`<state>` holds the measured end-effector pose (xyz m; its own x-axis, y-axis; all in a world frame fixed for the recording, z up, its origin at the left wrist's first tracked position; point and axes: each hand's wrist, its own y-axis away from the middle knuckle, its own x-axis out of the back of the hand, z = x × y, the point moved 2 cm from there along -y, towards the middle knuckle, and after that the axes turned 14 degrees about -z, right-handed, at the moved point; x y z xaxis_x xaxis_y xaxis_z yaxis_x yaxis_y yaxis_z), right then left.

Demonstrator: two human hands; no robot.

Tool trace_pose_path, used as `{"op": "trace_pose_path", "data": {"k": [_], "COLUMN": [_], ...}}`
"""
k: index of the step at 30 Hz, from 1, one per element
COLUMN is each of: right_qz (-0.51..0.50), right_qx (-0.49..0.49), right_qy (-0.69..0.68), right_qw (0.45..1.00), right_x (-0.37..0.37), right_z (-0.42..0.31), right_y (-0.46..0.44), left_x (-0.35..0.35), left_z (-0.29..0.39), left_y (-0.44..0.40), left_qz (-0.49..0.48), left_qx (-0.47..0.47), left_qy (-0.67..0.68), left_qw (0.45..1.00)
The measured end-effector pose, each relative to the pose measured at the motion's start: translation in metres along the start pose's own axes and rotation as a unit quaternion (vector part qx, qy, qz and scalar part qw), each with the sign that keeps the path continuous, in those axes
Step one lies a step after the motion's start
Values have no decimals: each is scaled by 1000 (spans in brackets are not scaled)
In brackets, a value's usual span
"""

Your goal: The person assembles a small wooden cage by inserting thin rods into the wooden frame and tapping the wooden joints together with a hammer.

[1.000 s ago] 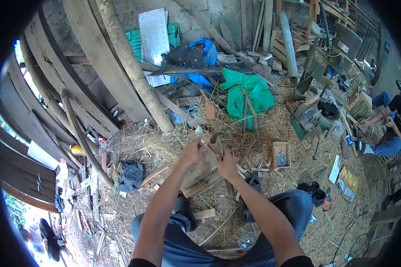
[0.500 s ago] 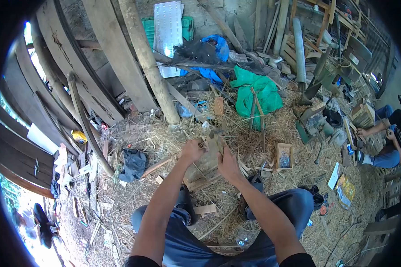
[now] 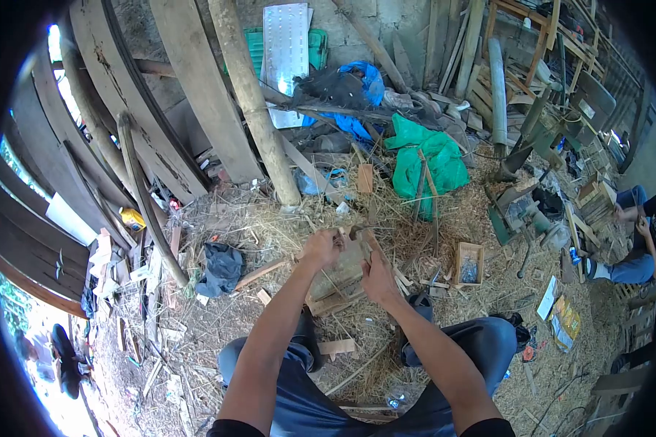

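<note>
My left hand (image 3: 323, 247) is closed, its fingers pinched around a small pale piece of wood (image 3: 342, 231) mostly hidden by them. Close by, my right hand (image 3: 378, 278) is closed on a short tool with a dark head (image 3: 356, 231); its exact kind is too small to tell. Both hands are above a wooden block (image 3: 335, 282) on the straw-covered ground, between my knees. The tool's head lies near the fingers of my left hand.
To the right is a wooden box (image 3: 469, 264) holding small metal pieces. A green plastic sheet (image 3: 428, 162) lies ahead, beside a leaning pole (image 3: 259, 109). A dark cloth (image 3: 220, 268) lies left. Another person (image 3: 638, 247) sits at far right near a metal machine (image 3: 521, 211).
The tool's dark head has dropped slightly and turned near my left hand. My left hand has shifted a little right. The whole view has moved slightly.
</note>
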<state>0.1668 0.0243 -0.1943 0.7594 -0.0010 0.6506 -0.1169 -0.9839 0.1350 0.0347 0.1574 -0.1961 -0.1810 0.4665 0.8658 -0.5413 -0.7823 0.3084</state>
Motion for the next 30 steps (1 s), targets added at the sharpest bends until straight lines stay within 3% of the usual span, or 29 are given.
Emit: {"op": "trace_pose_path", "data": {"k": [5, 7, 11, 13, 23, 26, 28, 30], "right_qz": [-8, -69, -36, -43, 1, 7, -65, -14], "right_qx": [-16, -29, -61, -14, 16, -28, -49, -20], "right_qy": [-38, 11, -35, -22, -22, -56, -37, -49], "right_qw": [999, 997, 997, 999, 1000, 998, 996, 998], "right_x": [5, 1, -7, -4, -3, 1, 1, 0], "right_z": [-1, 7, 6, 5, 3, -7, -6, -5], "right_y": [3, 1, 8, 3, 1, 6, 4, 4], "left_x": [-2, 1, -3, -6, -12, -14, -5, 6], "left_z": [-5, 1, -4, -6, -9, -10, -3, -1], "left_y": [0, 5, -2, -4, -14, -10, -2, 7], "left_qz": [2, 1, -16, -12, -4, 0, 12, 28], "left_qx": [-10, -7, 8, 3, 8, 4, -8, -14], "left_qy": [10, 2, -2, 1, -8, -2, -4, 20], "left_qw": [1000, 1000, 1000, 1000, 1000, 1000, 1000, 999]}}
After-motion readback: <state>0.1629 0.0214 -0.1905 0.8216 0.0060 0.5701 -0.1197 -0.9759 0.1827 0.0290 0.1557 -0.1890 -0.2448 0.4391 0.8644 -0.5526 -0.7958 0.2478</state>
